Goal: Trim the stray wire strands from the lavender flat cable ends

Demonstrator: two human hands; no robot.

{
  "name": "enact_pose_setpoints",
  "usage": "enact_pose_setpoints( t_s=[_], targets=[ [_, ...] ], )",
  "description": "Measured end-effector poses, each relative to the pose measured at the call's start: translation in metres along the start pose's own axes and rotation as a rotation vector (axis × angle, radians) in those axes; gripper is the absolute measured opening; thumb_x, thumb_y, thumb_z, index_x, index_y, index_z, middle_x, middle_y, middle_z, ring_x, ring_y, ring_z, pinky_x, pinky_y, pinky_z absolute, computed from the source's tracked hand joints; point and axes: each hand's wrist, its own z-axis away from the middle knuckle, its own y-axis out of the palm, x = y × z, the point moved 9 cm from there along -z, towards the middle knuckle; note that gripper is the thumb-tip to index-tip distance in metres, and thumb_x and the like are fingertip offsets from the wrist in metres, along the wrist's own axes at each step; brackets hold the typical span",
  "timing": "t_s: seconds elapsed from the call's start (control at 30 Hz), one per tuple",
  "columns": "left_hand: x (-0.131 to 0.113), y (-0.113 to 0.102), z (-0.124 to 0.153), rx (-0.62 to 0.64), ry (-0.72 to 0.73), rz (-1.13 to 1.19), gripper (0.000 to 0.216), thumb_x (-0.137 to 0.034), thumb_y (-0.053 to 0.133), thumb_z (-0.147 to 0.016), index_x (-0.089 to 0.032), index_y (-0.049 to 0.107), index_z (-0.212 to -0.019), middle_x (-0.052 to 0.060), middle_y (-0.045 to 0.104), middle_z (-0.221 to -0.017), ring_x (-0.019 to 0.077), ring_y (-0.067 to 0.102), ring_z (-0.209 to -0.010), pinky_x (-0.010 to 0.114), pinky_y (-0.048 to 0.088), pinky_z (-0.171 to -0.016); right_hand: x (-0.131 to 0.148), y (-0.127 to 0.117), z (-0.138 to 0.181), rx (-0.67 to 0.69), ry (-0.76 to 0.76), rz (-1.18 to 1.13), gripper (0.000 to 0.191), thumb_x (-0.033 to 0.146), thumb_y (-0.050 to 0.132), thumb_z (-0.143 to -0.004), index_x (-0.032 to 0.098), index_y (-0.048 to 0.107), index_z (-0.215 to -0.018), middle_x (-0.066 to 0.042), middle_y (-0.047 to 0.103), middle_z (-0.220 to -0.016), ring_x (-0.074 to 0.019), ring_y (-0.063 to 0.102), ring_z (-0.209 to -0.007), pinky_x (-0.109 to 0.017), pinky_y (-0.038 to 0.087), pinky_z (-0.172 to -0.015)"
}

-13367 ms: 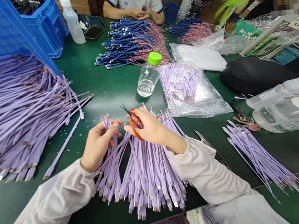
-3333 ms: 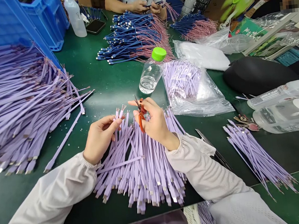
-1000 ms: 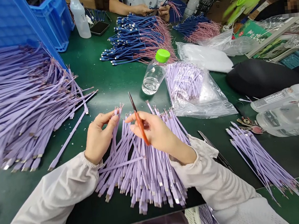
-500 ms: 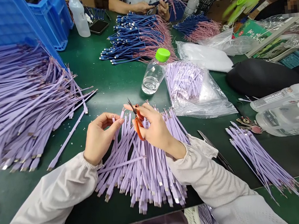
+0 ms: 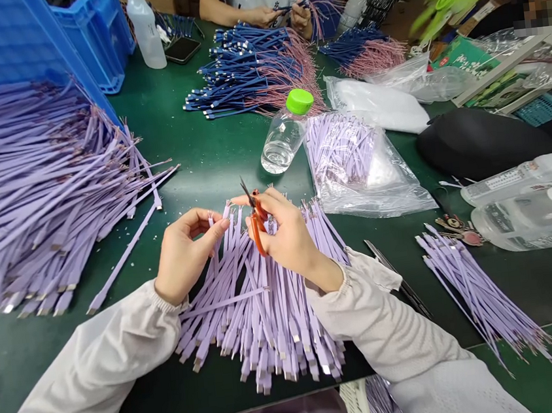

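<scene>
My left hand [image 5: 189, 252] is closed, thumb and forefinger pinching a flat lilac cable [image 5: 212, 229] close to its wire end. In my right hand [image 5: 288, 231] is a pair of small scissors [image 5: 256, 221] with orange handles; the dark blades point up and away from me. Between the two hands there is a narrow gap, and the blades touch no cable that I can see. Under both hands a fanned pile of lilac USB cables [image 5: 278, 318] lies with metal plugs toward me and wire ends away.
A large heap of lilac cables [image 5: 34, 205] lies left, by blue crates [image 5: 91, 42]. A green-capped bottle [image 5: 281, 137] and a bag of cables [image 5: 350, 159] stand beyond my hands. Right are tweezers [image 5: 397, 279] and a small cable bundle [image 5: 477, 290]. Across the table, a person handles blue cables.
The scissors have turned slightly, their blades now closer together and shifted a little to the right. My left hand keeps its pinch in almost the same place.
</scene>
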Motion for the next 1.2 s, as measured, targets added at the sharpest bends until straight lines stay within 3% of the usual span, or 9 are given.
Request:
enact_pose_setpoints(
  t_s=[0.43, 0.7, 0.9, 1.07, 1.2],
  targets=[
    [0.006, 0.000, -0.001, 0.001, -0.032, 0.071, 0.016, -0.030, 0.068, -0.068, -0.017, 0.058, -0.068, -0.002, 0.056, -0.065, 0.0056, 0.043, -0.043, 0.019, 0.037, -0.040, -0.008, 0.005, 0.000, 0.039, 0.079, -0.101, 0.030, 0.011, 0.054, -0.076, 0.021, 0.065, -0.101, 0.001, 0.046, -0.075, -0.0125, 0.049, -0.069, -0.028, 0.048, -0.071],
    [0.010, 0.008, -0.001, 0.088, -0.065, 0.053, 0.037, -0.043, 0.069, -0.066, -0.015, 0.068, -0.090, 0.008, 0.068, -0.096, 0.0166, 0.058, -0.074, 0.025, 0.050, -0.056, -0.002, 0.000, 0.001, -0.006, -0.002, -0.061, 0.032, 0.012, 0.052, -0.077, 0.018, 0.061, -0.107, 0.000, 0.047, -0.076, -0.0134, 0.046, -0.069, -0.029, 0.047, -0.070],
    [0.008, 0.006, -0.002, 0.077, -0.043, 0.069, 0.027, -0.037, 0.073, -0.064, -0.014, 0.066, -0.078, 0.003, 0.065, -0.075, 0.0121, 0.054, -0.061, 0.022, 0.046, -0.051, 0.001, 0.015, 0.002, 0.097, -0.071, -0.119, 0.032, 0.013, 0.050, -0.078, 0.017, 0.062, -0.108, -0.001, 0.048, -0.082, -0.0110, 0.046, -0.066, -0.026, 0.047, -0.065],
    [0.009, 0.006, -0.001, 0.068, -0.035, 0.061, 0.024, -0.036, 0.071, -0.066, -0.015, 0.065, -0.077, 0.001, 0.063, -0.071, 0.0112, 0.053, -0.057, 0.021, 0.046, -0.049, -0.004, 0.009, 0.001, 0.032, -0.042, -0.060, 0.022, 0.011, 0.051, -0.075, 0.014, 0.064, -0.093, -0.001, 0.048, -0.077, -0.0113, 0.047, -0.065, -0.026, 0.046, -0.063],
    [0.009, 0.012, -0.004, 0.166, -0.019, -0.037, 0.032, -0.038, 0.065, -0.069, -0.015, 0.065, -0.091, 0.006, 0.068, -0.089, 0.0178, 0.063, -0.075, 0.031, 0.054, -0.068, 0.008, 0.004, 0.003, -0.002, -0.133, -0.020, 0.021, 0.009, 0.048, -0.078, 0.015, 0.061, -0.094, -0.004, 0.054, -0.083, -0.0146, 0.053, -0.075, -0.030, 0.049, -0.070]
  ],
)
